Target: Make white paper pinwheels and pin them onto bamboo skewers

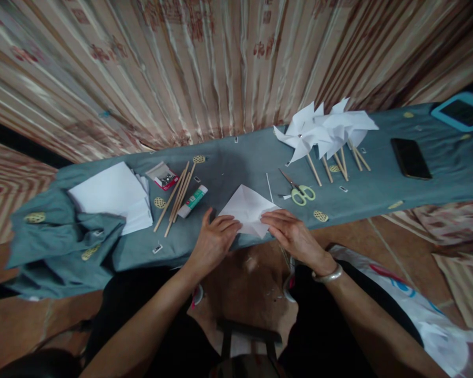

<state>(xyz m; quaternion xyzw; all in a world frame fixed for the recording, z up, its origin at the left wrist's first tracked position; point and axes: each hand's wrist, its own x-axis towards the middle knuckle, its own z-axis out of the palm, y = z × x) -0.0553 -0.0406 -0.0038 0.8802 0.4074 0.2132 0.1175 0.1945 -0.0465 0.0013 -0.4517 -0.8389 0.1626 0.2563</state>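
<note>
Fingers [232, 224] of the left hand [215, 242] hold the left side of a creased white paper square [247, 203], while those of the right hand [297, 239] grasp its right side; the left thumb is hidden. The square lies between the hands at the near edge of the surface. Largest of all is the striped curtain [220, 68] behind. Next comes the surface [228, 163] itself, draped in grey-green cloth [67, 247] that bunches at the left end. Several white paper pinwheels [331, 131] overlap at the far right, sticks pointing nearer. A stack of white paper [106, 191] sits at left, and a blue-framed device [465, 113] at the far right end. Smaller still are the dark phone [411, 158], loose wooden sticks [177, 197], green-handled scissors [299, 191] right of the square, a red-marked packet [163, 176] and a green-and-white carton [193, 201] beside the sticks, a silvery bracelet [328, 274] on the right wrist, and a thin white strip [269, 188] near the square's right corner.
</note>
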